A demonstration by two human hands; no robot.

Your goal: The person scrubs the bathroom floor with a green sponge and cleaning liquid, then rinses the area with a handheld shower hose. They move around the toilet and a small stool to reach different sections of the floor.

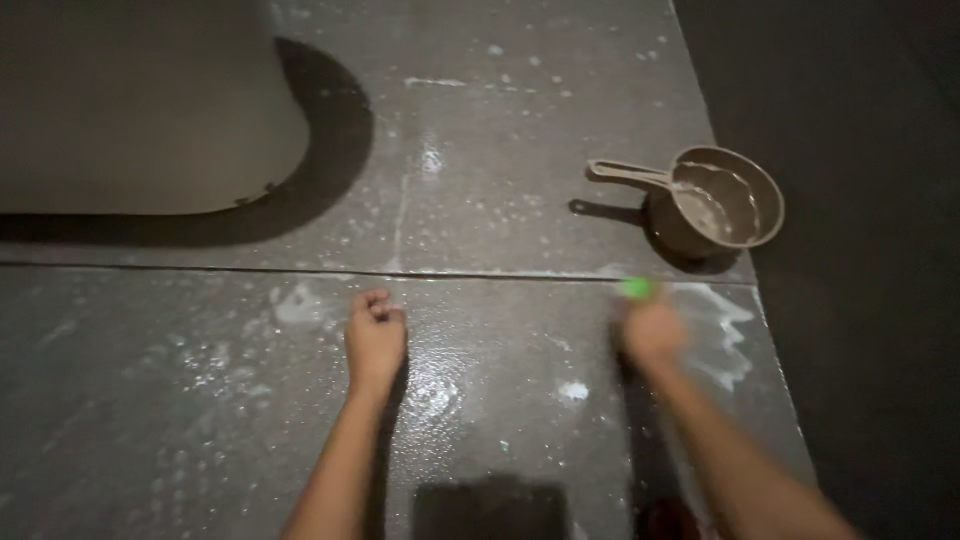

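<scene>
You're mid-scrub on the wet, soapy floor. Your right hand is closed on a green scrubber, blurred, by the foam patch. Left hand is fisted, holding nothing, resting on the floor. Next probably needs rinse water from the dipper, near your right.

The floor looks like dark grey stone slabs, wet and glossy, speckled with white suds. At the upper right, the brown dipper seems smooth plastic. The large tub at the upper left looks matt and smooth.
</scene>
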